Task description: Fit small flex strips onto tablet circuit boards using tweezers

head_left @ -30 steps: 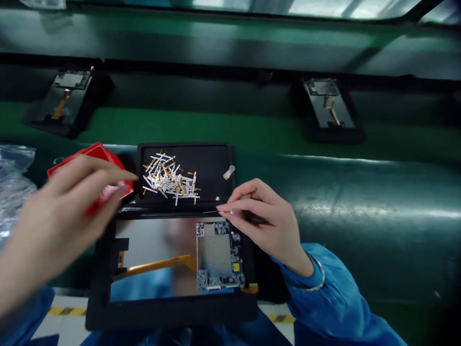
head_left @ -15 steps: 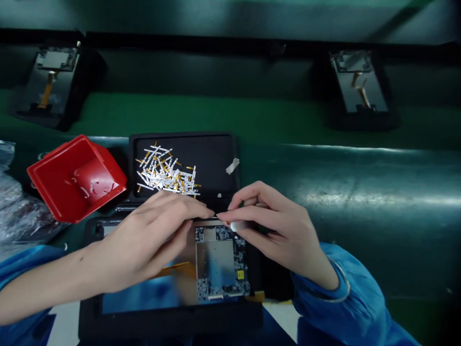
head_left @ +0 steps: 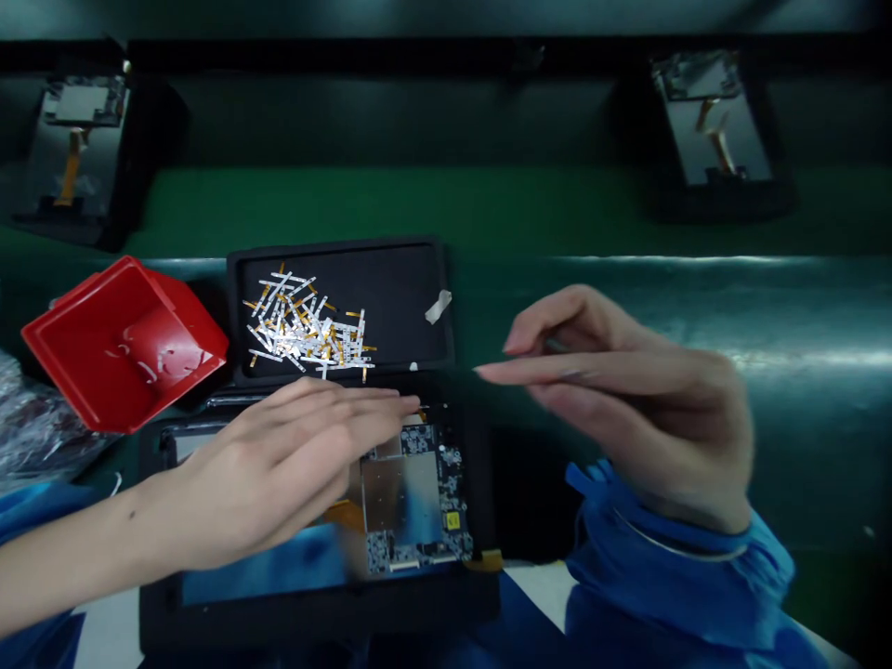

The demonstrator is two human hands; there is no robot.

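My left hand (head_left: 279, 474) lies flat with its fingers stretched out, the fingertips resting on the top edge of a tablet panel (head_left: 279, 567) in a black holder (head_left: 313, 613). A circuit board (head_left: 414, 497) with a metal shield sits on the panel's right side. An orange flex cable (head_left: 345, 513) shows partly under my palm. My right hand (head_left: 627, 400) hovers to the right of the board, above the table. Its thumb and fingers are drawn together and smeared by motion. What they pinch, if anything, is hidden.
A black tray (head_left: 404, 279) behind the panel holds a heap of several small silver and orange strips (head_left: 299, 327) and a white scrap (head_left: 438, 307). A red bin (head_left: 125, 344) tilts at the left beside crumpled plastic (head_left: 32, 432). Two more panels (head_left: 70, 149) (head_left: 717, 130) rest on the green belt behind.
My left hand came from the red bin to the panel's top edge. My right hand, holding a thin tool at that edge, lifted away to the right.
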